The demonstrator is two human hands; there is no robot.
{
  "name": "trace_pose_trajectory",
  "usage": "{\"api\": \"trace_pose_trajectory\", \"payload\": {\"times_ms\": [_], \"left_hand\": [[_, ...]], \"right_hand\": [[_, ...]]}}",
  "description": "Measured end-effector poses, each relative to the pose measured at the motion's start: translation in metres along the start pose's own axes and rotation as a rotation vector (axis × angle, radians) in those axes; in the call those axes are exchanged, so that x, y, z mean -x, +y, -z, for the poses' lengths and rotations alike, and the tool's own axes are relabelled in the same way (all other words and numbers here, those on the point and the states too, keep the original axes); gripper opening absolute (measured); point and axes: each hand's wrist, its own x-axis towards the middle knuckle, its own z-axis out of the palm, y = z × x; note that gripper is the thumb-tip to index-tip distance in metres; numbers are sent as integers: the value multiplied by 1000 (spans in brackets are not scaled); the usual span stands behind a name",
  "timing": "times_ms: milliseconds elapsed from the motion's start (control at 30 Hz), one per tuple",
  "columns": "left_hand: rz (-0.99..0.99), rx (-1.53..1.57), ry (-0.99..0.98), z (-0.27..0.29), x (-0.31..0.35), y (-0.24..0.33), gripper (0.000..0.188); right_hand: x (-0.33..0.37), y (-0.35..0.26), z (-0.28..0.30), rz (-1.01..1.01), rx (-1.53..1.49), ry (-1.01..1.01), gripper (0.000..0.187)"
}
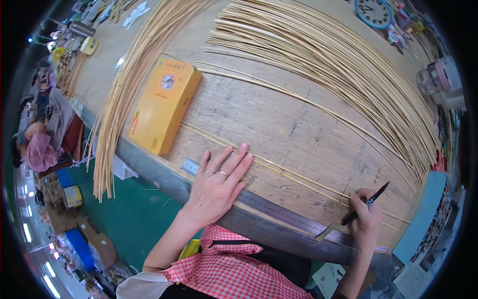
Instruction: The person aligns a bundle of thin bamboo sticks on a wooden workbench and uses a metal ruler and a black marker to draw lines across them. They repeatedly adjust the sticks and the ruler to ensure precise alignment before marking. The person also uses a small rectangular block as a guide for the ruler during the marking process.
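Observation:
My left hand (215, 192), with rings on two fingers, lies flat, fingers stretched over two thin pale sticks (294, 175) on the wooden table. Their left ends disappear by the yellow box (162, 107). Toward the right ends of these sticks, my right hand (366, 214) is closed around a black-handled knife (350, 218). The handle's dark pointed end sticks up past the fingers, and its flat blade slants down to the left over the metal ruler (298, 219). That ruler lies along the table's near edge, partly covered by my left hand.
A large bundle of sticks (318, 55) fans across the far right; another bundle (132, 84) hangs over the left edge. A few loose sticks (279, 88) lie between. At right are a blue-green panel (420, 217) and plastic jar (433, 79); a round clock (373, 12) is farther back.

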Motion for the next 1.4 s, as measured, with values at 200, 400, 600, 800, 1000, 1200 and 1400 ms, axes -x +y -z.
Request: {"api": "trace_pose_trajectory", "payload": {"times_ms": [200,400,600,800,1000,1200,1400], "left_hand": [[4,-58,-20,1,-2,3,65],[31,48,-25,1,-1,3,66],[14,30,-16,1,-2,3,67],[5,30,-9,0,1,-1,68],[11,58,-6,-1,-1,0,67],[23,44,-3,0,-1,0,66],[16,41,-1,2,-1,0,66]], "right_hand": [[-9,-2,5,30,38,1,36],[-64,22,0,-15,-138,220,26],[-129,40,-3,15,22,191,17],[-109,34,7,83,-95,260,28],[-46,24,9,69,-132,174,48],[-18,18,0,20,-98,142,49],[-14,0,-7,25,-97,100,49]]}}
